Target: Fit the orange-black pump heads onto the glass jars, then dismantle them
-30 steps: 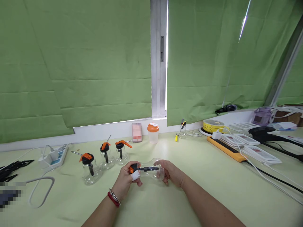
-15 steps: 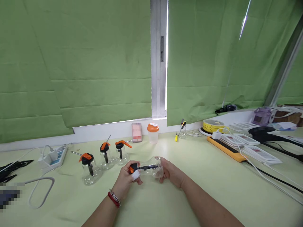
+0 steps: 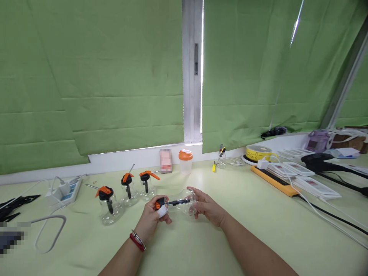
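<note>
A clear glass bottle [image 3: 185, 194] lies sideways between my hands just above the table. It has a black and orange pourer cap, and a dark stem shows through the glass. My left hand [image 3: 155, 212] is closed around the cap end; something white is wrapped round its thumb. At the other end, the fingers of my right hand [image 3: 205, 207] grip the bottle's wide base. To the left stand three similar bottles with black and orange tops: one nearer me [image 3: 110, 212], one behind it [image 3: 129, 193], and one further right [image 3: 147, 188].
An orange-lidded cup [image 3: 185, 165] and a small pinkish box [image 3: 166, 161] stand by the wall. A glass jar with tools [image 3: 221, 160] is further right. An orange power strip [image 3: 274, 182], cables and papers [image 3: 316, 188] occupy the right side; a white power strip [image 3: 69, 191] lies left.
Both hands have shifted very slightly left with the bottle. The right-hand fingers have moved a little over its base. The other bottles stay put.
</note>
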A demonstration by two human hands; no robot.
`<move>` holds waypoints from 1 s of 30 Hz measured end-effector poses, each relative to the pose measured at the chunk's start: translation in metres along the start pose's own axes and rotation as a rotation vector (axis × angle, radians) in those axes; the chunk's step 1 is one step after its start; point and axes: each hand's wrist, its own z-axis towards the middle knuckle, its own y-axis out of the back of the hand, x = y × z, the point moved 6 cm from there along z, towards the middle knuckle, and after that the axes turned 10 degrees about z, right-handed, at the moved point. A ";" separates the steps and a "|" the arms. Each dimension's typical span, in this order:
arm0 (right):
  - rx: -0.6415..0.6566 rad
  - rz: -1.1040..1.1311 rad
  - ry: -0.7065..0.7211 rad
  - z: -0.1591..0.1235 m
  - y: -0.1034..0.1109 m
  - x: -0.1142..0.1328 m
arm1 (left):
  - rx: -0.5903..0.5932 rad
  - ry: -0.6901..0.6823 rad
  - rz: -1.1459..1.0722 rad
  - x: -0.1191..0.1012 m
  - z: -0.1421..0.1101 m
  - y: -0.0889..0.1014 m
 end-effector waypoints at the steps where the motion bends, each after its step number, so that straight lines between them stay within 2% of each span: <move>1: -0.004 -0.004 -0.017 0.001 0.000 -0.002 | -0.002 -0.008 0.008 0.000 0.000 0.000; 6: -0.072 -0.034 -0.122 0.004 0.007 -0.016 | 0.007 -0.075 0.100 0.001 0.003 0.000; 15: -0.123 -0.056 -0.189 0.006 0.018 -0.031 | 0.028 -0.061 0.087 0.002 0.002 -0.001; 24: -0.169 -0.064 -0.262 0.004 0.018 -0.033 | 0.030 -0.047 0.106 -0.001 0.001 -0.004; 30: -0.124 -0.026 -0.231 0.003 0.011 -0.027 | 0.024 -0.035 0.082 0.001 0.001 -0.004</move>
